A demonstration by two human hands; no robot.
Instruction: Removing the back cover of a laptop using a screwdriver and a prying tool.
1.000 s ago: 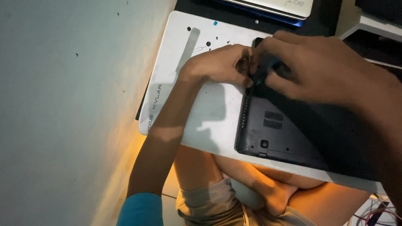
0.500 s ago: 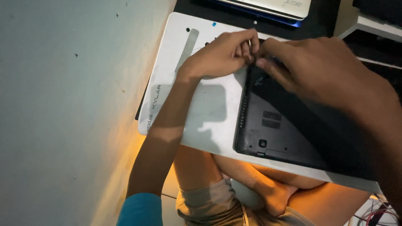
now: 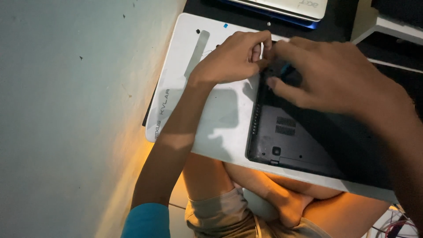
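A black laptop [image 3: 304, 141] lies bottom side up on a white board [image 3: 216, 119] across my lap. My left hand [image 3: 233, 59] is curled at the laptop's far left corner, fingertips pinched on its edge. My right hand [image 3: 335, 77] reaches in from the right and covers the far part of the base, fingers pressed down beside the left hand's fingertips. A small blue bit [image 3: 286, 69] shows under the right fingers; I cannot tell what it is. The spot where both hands meet is hidden.
A pale wall [image 3: 75, 110] runs close along the left. Small dark screws [image 3: 198, 31] lie on the board's far end. Another light-coloured laptop [image 3: 286, 6] sits on a dark surface beyond. My bare legs [image 3: 273, 194] are under the board; wires [image 3: 396, 224] lie at bottom right.
Both hands have moved along the laptop's left edge toward its far corner, still close together. The laptop and board have stayed in place.
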